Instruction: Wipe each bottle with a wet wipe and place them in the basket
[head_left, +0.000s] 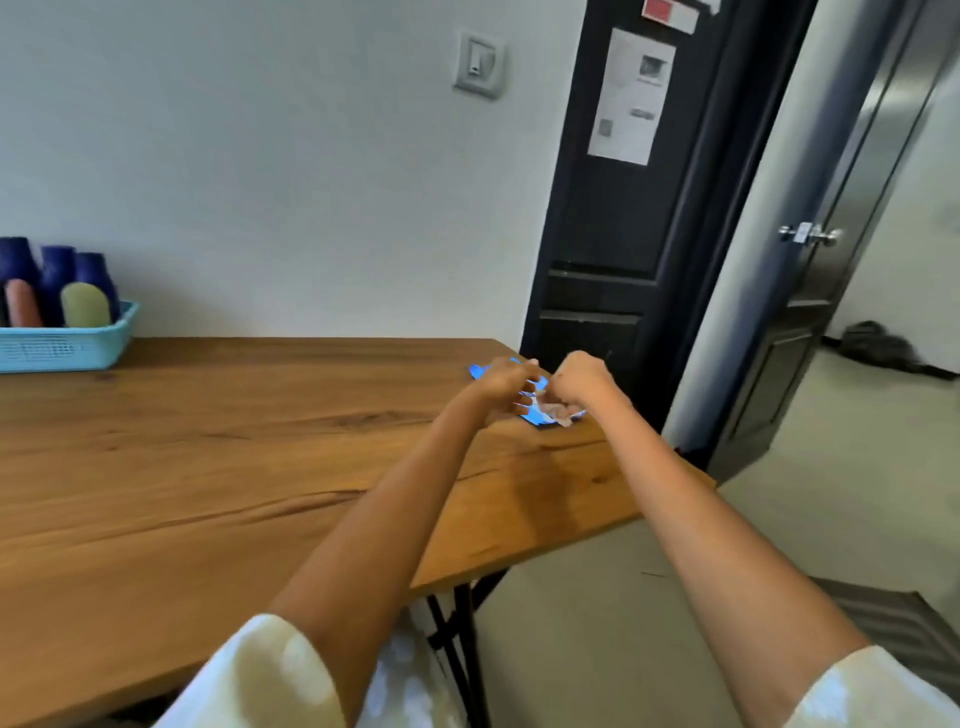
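Reaching out over the far right corner of the wooden table (234, 441), both bare forearms stretch from pale short sleeves toward a blue wet-wipe pack (535, 402) that lies flat on the tabletop near its edge. The left hand (504, 376) is curled over the pack's left part, fingers bent down onto it, while the right hand (579, 379) is bunched into a loose fist at the pack's right end, its fingertips pinched around something pale at the pack's opening; motion blur makes it impossible to tell whether that is a wipe or the flap. The two hands sit just beside each other, nearly touching. Well apart from them, at the table's far left against the white wall, a light blue plastic basket (67, 345) holds several bottles (57, 283) standing upright, with dark blue tops and one orange and one pale green body showing. A dark door (618, 218) with a paper sheet taped on it stands behind the hands.
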